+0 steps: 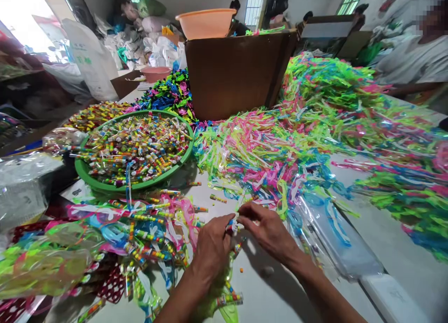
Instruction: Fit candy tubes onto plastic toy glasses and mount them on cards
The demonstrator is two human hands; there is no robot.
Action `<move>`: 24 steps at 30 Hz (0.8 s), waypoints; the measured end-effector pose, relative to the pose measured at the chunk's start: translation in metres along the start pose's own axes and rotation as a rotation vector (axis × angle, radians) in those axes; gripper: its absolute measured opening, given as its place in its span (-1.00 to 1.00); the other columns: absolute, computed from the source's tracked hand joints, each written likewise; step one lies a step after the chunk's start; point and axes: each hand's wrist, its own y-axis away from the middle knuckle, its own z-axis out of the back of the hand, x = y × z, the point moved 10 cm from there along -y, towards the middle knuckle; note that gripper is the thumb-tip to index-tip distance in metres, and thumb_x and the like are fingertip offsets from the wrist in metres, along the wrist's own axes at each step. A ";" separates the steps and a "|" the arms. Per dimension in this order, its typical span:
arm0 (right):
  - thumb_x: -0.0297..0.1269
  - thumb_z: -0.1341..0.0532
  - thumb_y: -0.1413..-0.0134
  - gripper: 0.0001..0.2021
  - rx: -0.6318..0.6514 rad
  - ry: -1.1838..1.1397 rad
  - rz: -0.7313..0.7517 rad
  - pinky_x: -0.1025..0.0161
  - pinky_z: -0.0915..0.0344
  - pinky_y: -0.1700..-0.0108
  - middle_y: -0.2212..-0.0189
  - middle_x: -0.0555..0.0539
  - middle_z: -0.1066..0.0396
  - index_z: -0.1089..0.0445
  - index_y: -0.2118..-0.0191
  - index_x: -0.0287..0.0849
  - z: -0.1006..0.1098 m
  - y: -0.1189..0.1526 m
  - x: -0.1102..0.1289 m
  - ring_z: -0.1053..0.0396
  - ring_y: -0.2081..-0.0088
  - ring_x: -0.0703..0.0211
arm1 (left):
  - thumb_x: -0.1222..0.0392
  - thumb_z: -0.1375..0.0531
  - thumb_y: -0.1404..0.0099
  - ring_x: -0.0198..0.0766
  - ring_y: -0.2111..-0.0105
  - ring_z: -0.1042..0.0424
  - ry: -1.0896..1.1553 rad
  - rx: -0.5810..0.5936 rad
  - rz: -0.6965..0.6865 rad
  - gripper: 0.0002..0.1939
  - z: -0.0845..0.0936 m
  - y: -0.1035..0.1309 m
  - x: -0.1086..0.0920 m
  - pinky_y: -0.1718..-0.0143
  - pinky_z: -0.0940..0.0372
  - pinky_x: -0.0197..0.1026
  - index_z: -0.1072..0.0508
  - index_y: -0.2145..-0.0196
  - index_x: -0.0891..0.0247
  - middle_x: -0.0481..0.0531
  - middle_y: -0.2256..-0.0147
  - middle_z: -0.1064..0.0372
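My left hand (213,243) is closed around a small candy tube (231,226), whose blue and white end shows at the fingertips. Close against it, my right hand (264,229) pinches with thumb and finger at that end; what lies between these fingertips is too small to make out. Under my left wrist lie a yellow-green plastic piece and another candy tube (229,298). A loose tube (218,199) rests on the white table (259,285) beyond my hands. One tiny orange candy (241,270) sits near my right wrist.
A green basket (101,185) full of candy tubes stands at the left. Coloured plastic pieces (115,227), some shaped like glasses, lie before it. More strips (252,141) heap up at the right. A brown carton (238,75) blocks the back; clear bags (343,239) lie right.
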 end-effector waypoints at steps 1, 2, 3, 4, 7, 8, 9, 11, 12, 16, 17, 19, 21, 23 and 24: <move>-0.29 -0.08 -0.24 -0.87 0.001 -0.092 -0.040 0.24 -0.31 0.36 0.48 -0.02 -0.39 -0.32 0.30 -0.18 0.000 -0.005 -0.004 -0.37 0.44 0.14 | 0.47 -0.06 -0.14 -0.02 0.20 -0.44 -0.040 0.029 0.006 -0.58 -0.003 0.000 0.000 0.13 -0.27 -0.03 -0.54 0.14 0.16 0.13 0.22 -0.51; -0.27 -0.06 -0.26 -0.84 0.004 -0.099 -0.060 0.26 -0.32 0.39 0.52 0.00 -0.37 -0.31 0.31 -0.18 -0.001 -0.012 -0.006 -0.37 0.47 0.16 | 0.44 -0.05 -0.18 -0.05 0.27 -0.44 -0.059 0.045 0.026 -0.65 -0.004 0.000 0.001 0.21 -0.27 -0.06 -0.54 0.20 0.20 0.13 0.30 -0.49; -0.27 -0.04 -0.28 -0.82 0.000 -0.027 -0.059 0.27 -0.33 0.38 0.52 0.01 -0.38 -0.32 0.31 -0.18 0.000 -0.020 -0.007 -0.38 0.47 0.17 | 0.37 -0.04 -0.23 -0.09 0.35 -0.43 -0.039 0.046 0.071 -0.72 -0.004 0.000 0.005 0.29 -0.28 -0.09 -0.53 0.24 0.24 0.11 0.38 -0.46; -0.31 -0.02 -0.29 -0.81 -0.017 0.101 -0.047 0.26 -0.34 0.34 0.48 -0.01 -0.40 -0.33 0.29 -0.18 0.001 -0.029 -0.006 -0.40 0.44 0.16 | 0.28 -0.05 -0.28 -0.13 0.42 -0.41 0.031 0.035 0.143 -0.76 -0.003 0.002 0.010 0.37 -0.28 -0.13 -0.51 0.24 0.26 0.08 0.44 -0.42; -0.44 -0.04 -0.23 -0.83 -0.105 0.474 -0.033 0.15 -0.30 0.14 0.24 -0.18 -0.44 -0.37 0.21 -0.22 0.006 -0.058 -0.011 -0.40 0.21 0.03 | 0.02 -0.11 -0.30 -0.24 0.57 -0.37 0.445 -0.016 0.409 -0.62 -0.002 0.012 0.033 0.55 -0.27 -0.23 -0.36 0.01 0.27 -0.05 0.51 -0.32; -0.47 -0.08 -0.19 -0.85 -0.112 0.522 -0.048 0.09 -0.27 0.10 0.18 -0.25 -0.42 -0.38 0.19 -0.24 0.004 -0.066 -0.015 -0.37 0.14 -0.05 | -0.01 -0.16 -0.27 -0.24 0.58 -0.39 0.587 -0.032 0.461 -0.53 -0.002 0.015 0.038 0.57 -0.29 -0.24 -0.29 -0.07 0.26 -0.07 0.50 -0.31; -0.49 -0.11 -0.15 -0.86 -0.109 0.542 -0.070 0.05 -0.25 0.08 0.16 -0.31 -0.41 -0.38 0.19 -0.27 0.001 -0.073 -0.021 -0.34 0.10 -0.13 | 0.00 -0.20 -0.24 -0.24 0.56 -0.41 0.707 -0.043 0.487 -0.45 -0.002 0.017 0.040 0.56 -0.31 -0.25 -0.23 -0.12 0.25 -0.08 0.50 -0.31; -0.52 -0.17 -0.07 -0.88 -0.086 0.583 -0.119 0.03 -0.24 0.13 0.21 -0.36 -0.41 -0.39 0.24 -0.29 -0.008 -0.083 -0.033 -0.34 0.11 -0.22 | 0.04 -0.28 -0.19 -0.24 0.51 -0.44 0.880 -0.055 0.516 -0.39 0.000 0.021 0.042 0.53 -0.33 -0.27 -0.21 -0.14 0.25 -0.07 0.47 -0.33; -0.54 -0.17 -0.05 -0.89 -0.072 0.593 -0.142 0.05 -0.24 0.17 0.24 -0.36 -0.41 -0.39 0.28 -0.30 -0.012 -0.085 -0.038 -0.35 0.15 -0.22 | 0.06 -0.29 -0.18 -0.25 0.50 -0.44 0.937 -0.061 0.532 -0.40 0.001 0.023 0.043 0.53 -0.32 -0.29 -0.23 -0.12 0.24 -0.05 0.44 -0.35; -0.60 -0.10 -0.04 -0.85 -0.043 0.567 -0.200 0.15 -0.20 0.31 0.35 -0.29 -0.41 -0.35 0.39 -0.26 -0.012 -0.082 -0.044 -0.38 0.29 -0.10 | 0.05 -0.32 -0.17 -0.32 0.51 -0.43 1.031 -0.052 0.557 -0.49 0.000 0.029 0.043 0.60 -0.26 -0.37 -0.34 -0.02 0.28 0.02 0.37 -0.39; -0.60 -0.10 -0.04 -0.85 -0.045 0.544 -0.205 0.17 -0.20 0.32 0.38 -0.25 -0.40 -0.33 0.40 -0.24 -0.008 -0.078 -0.043 -0.38 0.31 -0.06 | 0.04 -0.32 -0.16 -0.33 0.51 -0.43 1.028 -0.047 0.548 -0.50 0.000 0.029 0.043 0.61 -0.24 -0.39 -0.36 0.00 0.30 0.02 0.37 -0.39; -0.52 -0.11 -0.08 -0.88 -0.038 0.497 -0.208 0.21 -0.21 0.35 0.45 -0.14 -0.38 -0.30 0.41 -0.20 0.001 -0.066 -0.037 -0.37 0.37 0.03 | 0.05 -0.33 -0.15 -0.38 0.54 -0.39 1.001 -0.055 0.525 -0.50 0.000 0.029 0.042 0.64 -0.18 -0.42 -0.37 0.01 0.31 0.02 0.36 -0.39; -0.34 -0.11 -0.17 -0.89 -0.043 0.323 -0.196 0.25 -0.24 0.40 0.49 -0.05 -0.35 -0.27 0.38 -0.17 0.009 -0.047 -0.026 -0.35 0.43 0.11 | 0.04 -0.34 -0.15 -0.45 0.59 -0.33 0.958 -0.062 0.504 -0.50 0.002 0.029 0.041 0.68 -0.07 -0.44 -0.36 0.00 0.26 -0.01 0.36 -0.39; -0.12 -0.09 -0.21 -0.80 -0.084 -0.102 -0.179 0.26 -0.28 0.46 0.47 -0.01 -0.34 -0.27 0.31 -0.15 0.010 -0.025 -0.014 -0.33 0.50 0.17 | 0.03 -0.34 -0.15 -0.50 0.64 -0.24 0.914 -0.044 0.499 -0.53 0.001 0.031 0.038 0.69 0.02 -0.45 -0.37 0.03 0.22 -0.05 0.39 -0.38; -0.05 -0.12 -0.19 -0.75 -0.112 -0.359 -0.169 0.25 -0.30 0.46 0.45 -0.01 -0.36 -0.28 0.29 -0.15 0.009 -0.013 -0.008 -0.33 0.51 0.19 | 0.03 -0.34 -0.14 -0.52 0.64 -0.20 0.891 -0.029 0.499 -0.55 -0.001 0.033 0.035 0.67 0.02 -0.45 -0.39 0.05 0.21 -0.07 0.41 -0.37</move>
